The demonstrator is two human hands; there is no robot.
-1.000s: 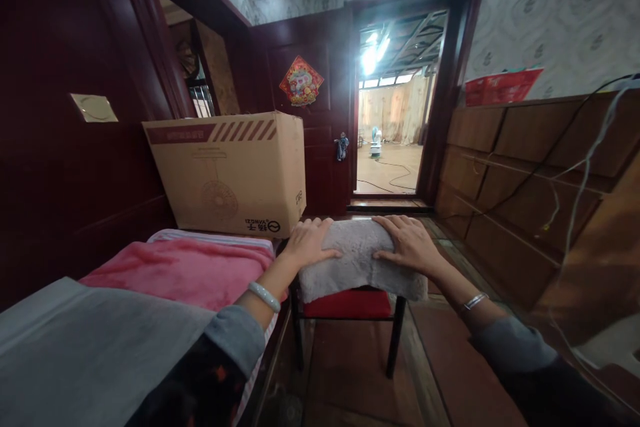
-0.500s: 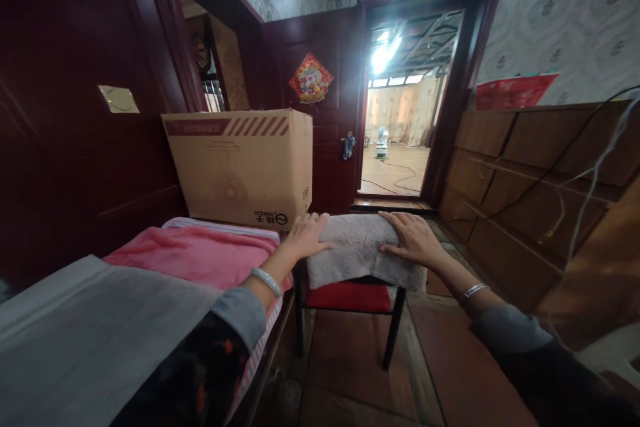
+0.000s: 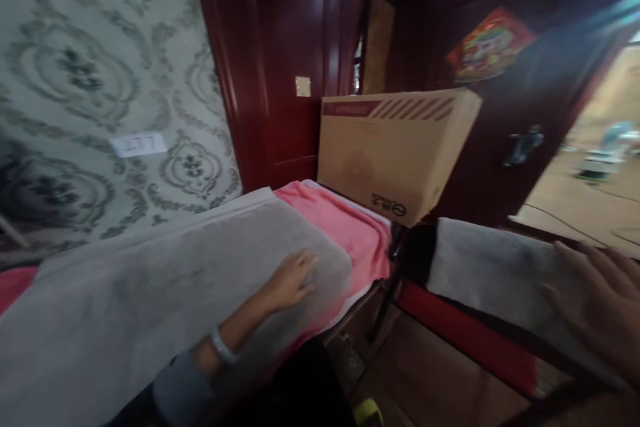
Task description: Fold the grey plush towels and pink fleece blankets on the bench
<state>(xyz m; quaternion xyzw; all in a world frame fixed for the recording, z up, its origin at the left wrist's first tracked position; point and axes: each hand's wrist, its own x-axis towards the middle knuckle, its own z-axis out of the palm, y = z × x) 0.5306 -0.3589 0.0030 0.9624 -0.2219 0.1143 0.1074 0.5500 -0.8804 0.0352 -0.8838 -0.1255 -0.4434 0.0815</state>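
Note:
My left hand (image 3: 291, 278) is over the large grey cloth (image 3: 190, 273), near its right end, with thumb and fingers apart. Motion blurs it a little, and whether it touches the cloth I cannot tell. Under the grey cloth lies a pink cloth (image 3: 350, 227), which shows along the right end. At the right edge, my right hand (image 3: 603, 297) is spread over a small grey fabric piece (image 3: 485, 267) draped on the back of a black chair with a red seat (image 3: 465, 333). The hand is partly cut off by the frame.
A large cardboard box (image 3: 385, 153) stands behind the pink cloth, against dark red doors. Patterned wallpaper (image 3: 125, 67) with a paper label (image 3: 139, 144) is on the left. Through the doorway at right, a fan (image 3: 613, 147) and cables are on the floor.
My view has turned left. My left hand has left the small grey fabric on the chair and moved over the large grey cloth. My right hand remains at the chair.

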